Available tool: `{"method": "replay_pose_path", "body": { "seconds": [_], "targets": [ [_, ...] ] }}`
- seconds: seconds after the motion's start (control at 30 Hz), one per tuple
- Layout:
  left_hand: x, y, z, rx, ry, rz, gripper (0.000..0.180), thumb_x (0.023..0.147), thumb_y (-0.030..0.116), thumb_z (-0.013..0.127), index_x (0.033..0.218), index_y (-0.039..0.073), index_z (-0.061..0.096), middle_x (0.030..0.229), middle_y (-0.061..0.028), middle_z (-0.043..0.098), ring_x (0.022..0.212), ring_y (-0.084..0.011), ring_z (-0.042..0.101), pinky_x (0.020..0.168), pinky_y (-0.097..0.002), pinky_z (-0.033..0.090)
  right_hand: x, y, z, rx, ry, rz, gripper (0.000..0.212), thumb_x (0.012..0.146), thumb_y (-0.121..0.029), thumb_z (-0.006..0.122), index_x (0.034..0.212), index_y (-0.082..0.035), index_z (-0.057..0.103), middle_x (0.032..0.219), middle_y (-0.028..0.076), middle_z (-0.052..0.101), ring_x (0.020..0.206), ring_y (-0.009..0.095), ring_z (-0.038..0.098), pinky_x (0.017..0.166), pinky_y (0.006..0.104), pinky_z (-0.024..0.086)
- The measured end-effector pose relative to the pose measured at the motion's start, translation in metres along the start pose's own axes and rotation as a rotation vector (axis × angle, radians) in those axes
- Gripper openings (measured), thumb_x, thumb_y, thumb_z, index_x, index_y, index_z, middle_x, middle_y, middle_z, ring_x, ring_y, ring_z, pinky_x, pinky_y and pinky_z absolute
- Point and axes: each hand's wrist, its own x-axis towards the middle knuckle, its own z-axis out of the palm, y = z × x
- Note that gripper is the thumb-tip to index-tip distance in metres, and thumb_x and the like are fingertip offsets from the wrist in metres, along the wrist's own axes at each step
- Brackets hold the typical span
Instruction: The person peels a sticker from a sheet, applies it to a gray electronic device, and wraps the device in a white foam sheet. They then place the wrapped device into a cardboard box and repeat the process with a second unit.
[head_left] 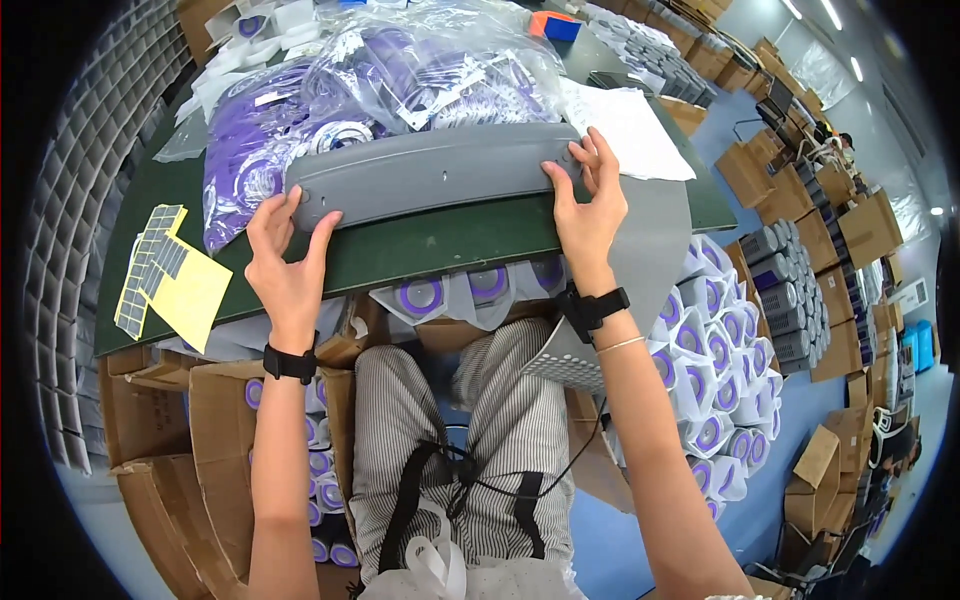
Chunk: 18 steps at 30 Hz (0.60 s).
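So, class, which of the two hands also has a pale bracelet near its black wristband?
The right hand, at the right end of the grey panel: a thin pale bracelet sits beside its black wristband. The left hand has only its own dark band.

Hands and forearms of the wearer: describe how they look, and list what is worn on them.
Both the left hand and the right hand are ungloved, and the visible forearms have no sleeves over them. The left wrist carries a chunky black wristband; the right wrist has a similar black band, with a thin, pale bracelet on its elbow side.
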Motion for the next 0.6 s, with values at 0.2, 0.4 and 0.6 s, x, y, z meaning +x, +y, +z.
{"method": "replay_pose_path", "body": {
  "seconds": [0.2, 0.4, 0.6],
  "targets": [
    [-0.0002, 0.0033, 0.0004, -0.016, 0.021, -0.036, 0.044, 0.079, 0.004, 0.074, 0.118, 0.002, 0.052, 0.108, -0.0164, 0.068, 0.100, -0.0214, 0.067, 0.089, -0.0319, 0.052, 0.0024, -0.0006, -0.0002, 0.036, 0.043, 0.033, 0.046, 0.083, 0.001, 0.067, 0.126, -0.002, 0.052, 0.105, 0.015, 0.067, 0.101, 0.023, 0.066, 0.089, 0.0337, 0.051],
    [0.0015, 0.0013, -0.0007, 0.068, 0.025, 0.040, 0.041, 0.081, 0.002, 0.072, 0.119, 0.002, 0.059, 0.104, -0.0151, 0.070, 0.100, -0.0200, 0.067, 0.079, -0.0242, 0.051, 0.0039, 0.0004, 0.0010, 0.119, 0.078, 0.054, 0.038, 0.084, 0.001, 0.066, 0.120, -0.001, 0.055, 0.103, 0.015, 0.068, 0.099, 0.021, 0.066, 0.087, 0.0346, 0.054],
    [0.0023, -0.0018, 0.0001, 0.087, 0.029, 0.087, 0.040, 0.081, 0.003, 0.072, 0.119, 0.003, 0.062, 0.105, -0.0140, 0.070, 0.099, -0.0200, 0.067, 0.078, -0.0242, 0.052, 0.0097, -0.0039, -0.0039, 0.131, 0.115, 0.217, 0.046, 0.080, -0.005, 0.073, 0.121, 0.000, 0.053, 0.103, 0.018, 0.068, 0.097, 0.025, 0.067, 0.087, 0.0345, 0.054]
  ]
}}
